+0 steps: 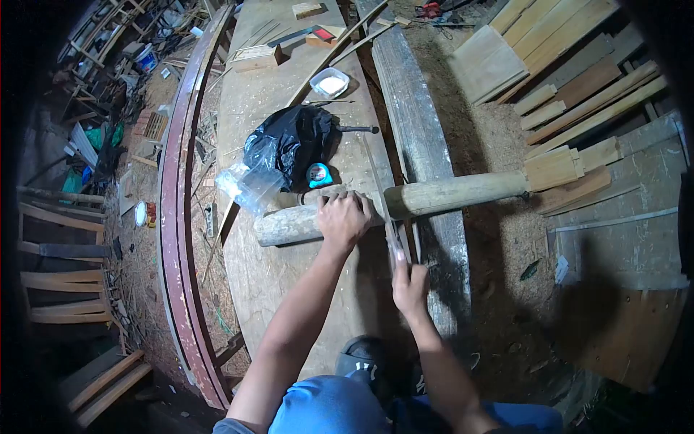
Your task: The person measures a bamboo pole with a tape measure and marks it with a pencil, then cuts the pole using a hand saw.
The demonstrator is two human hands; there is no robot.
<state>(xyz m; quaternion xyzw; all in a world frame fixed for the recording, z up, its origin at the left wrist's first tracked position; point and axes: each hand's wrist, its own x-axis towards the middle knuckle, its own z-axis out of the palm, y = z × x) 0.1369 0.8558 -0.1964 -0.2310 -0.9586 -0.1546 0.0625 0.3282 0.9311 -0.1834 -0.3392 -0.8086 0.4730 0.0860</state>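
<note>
just beyond the grip, a blue tape measure (318, 174) is set beside a black bag (288, 145); farther off, a plastic tub (318, 79) is placed.

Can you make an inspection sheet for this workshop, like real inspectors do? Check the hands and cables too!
Surface: wooden bench, scuffed, with a thick grey beam beside it.
Job's things: log lying across bench and beam; saw slanting across the log.
Clutter: black bag, clear plastic and blue tape measure near the log.
Hands: left hand over the log, fingers curled; right hand gripping the saw.
Cables: nothing seen.
Surroundings: stacked boards right; paint can left.
</note>
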